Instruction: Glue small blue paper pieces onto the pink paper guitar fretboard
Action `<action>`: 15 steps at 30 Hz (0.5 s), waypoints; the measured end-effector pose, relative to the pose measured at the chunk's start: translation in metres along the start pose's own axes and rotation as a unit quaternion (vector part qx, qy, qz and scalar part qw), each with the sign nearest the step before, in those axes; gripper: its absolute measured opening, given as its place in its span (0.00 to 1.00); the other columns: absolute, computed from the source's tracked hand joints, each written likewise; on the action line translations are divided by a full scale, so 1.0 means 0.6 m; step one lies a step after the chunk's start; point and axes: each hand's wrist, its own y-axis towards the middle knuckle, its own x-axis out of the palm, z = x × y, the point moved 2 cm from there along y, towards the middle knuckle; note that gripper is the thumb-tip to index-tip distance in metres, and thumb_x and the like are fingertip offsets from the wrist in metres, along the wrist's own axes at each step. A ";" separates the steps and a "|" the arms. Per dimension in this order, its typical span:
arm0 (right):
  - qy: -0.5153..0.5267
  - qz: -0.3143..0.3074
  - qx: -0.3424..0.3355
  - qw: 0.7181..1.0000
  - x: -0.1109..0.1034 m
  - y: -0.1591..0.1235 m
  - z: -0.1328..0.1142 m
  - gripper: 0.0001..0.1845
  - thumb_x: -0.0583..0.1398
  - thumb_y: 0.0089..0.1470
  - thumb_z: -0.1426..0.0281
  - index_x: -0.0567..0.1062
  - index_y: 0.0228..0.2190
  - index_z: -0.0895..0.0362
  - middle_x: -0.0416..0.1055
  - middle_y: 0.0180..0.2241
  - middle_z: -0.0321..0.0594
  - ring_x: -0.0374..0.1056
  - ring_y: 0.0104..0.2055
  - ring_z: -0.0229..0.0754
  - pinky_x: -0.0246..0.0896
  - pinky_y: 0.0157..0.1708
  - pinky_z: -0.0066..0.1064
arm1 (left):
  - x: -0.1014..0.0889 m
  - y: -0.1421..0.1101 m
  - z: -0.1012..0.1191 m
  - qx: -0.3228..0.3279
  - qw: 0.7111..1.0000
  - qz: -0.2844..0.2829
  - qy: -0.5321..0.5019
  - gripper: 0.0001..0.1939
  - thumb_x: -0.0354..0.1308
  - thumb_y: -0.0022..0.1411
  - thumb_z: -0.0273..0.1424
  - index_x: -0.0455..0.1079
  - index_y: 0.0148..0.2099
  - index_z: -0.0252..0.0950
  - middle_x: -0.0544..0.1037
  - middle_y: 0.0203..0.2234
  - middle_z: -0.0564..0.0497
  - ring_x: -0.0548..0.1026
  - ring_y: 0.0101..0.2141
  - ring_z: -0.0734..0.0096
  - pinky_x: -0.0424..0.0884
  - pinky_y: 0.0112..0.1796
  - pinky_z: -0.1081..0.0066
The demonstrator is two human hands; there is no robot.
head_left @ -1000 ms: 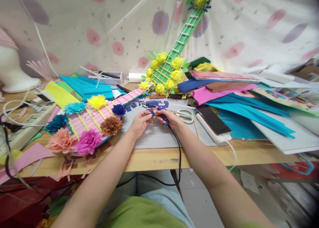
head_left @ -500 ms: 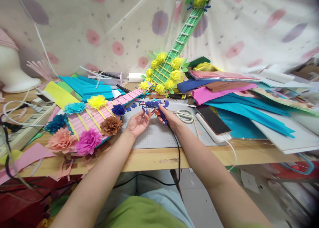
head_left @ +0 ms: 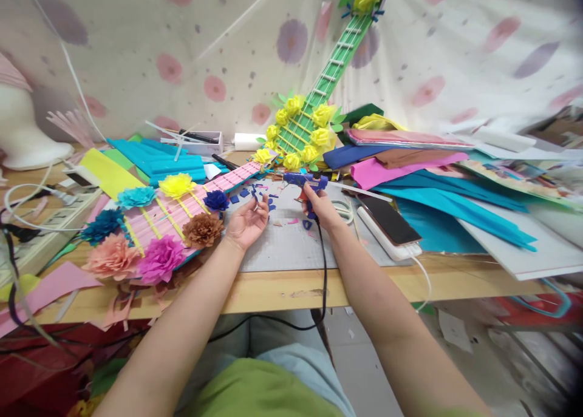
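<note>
My right hand (head_left: 320,206) grips a blue hot glue gun (head_left: 304,179) by its handle, nozzle pointing left. A long white glue stick (head_left: 359,190) extends from its rear, and a black cord hangs below. My left hand (head_left: 247,223) is palm up, fingers curled, with a small dark blue paper piece (head_left: 255,192) at the pinched fingertips. Blue scraps (head_left: 272,202) lie around it on the grey cutting mat (head_left: 282,247). Left of it rests a pink paper guitar (head_left: 152,226) edged with paper flowers, including a dark blue flower (head_left: 215,200).
Behind, a green guitar (head_left: 314,95) with yellow flowers leans against the patterned curtain. To the right lie scissors (head_left: 344,210), a phone (head_left: 390,218), a white power bank (head_left: 382,238) and stacked coloured paper (head_left: 437,183). A power strip (head_left: 50,241) is at far left.
My right hand has drawn the glue gun right and slightly up, away from my left hand. My left hand has shifted slightly left, and scraps on the mat now show between the hands.
</note>
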 end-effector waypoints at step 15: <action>-0.166 0.121 -0.091 0.974 -0.006 0.044 0.018 0.22 0.58 0.46 0.52 0.71 0.35 0.57 0.73 0.33 0.42 0.67 0.40 0.45 0.59 0.46 0.37 | -0.011 0.015 -0.002 0.093 0.987 0.049 0.121 0.09 0.59 0.52 0.20 0.61 0.29 0.34 0.55 0.14 0.62 0.54 0.14 0.88 0.52 0.15 0.85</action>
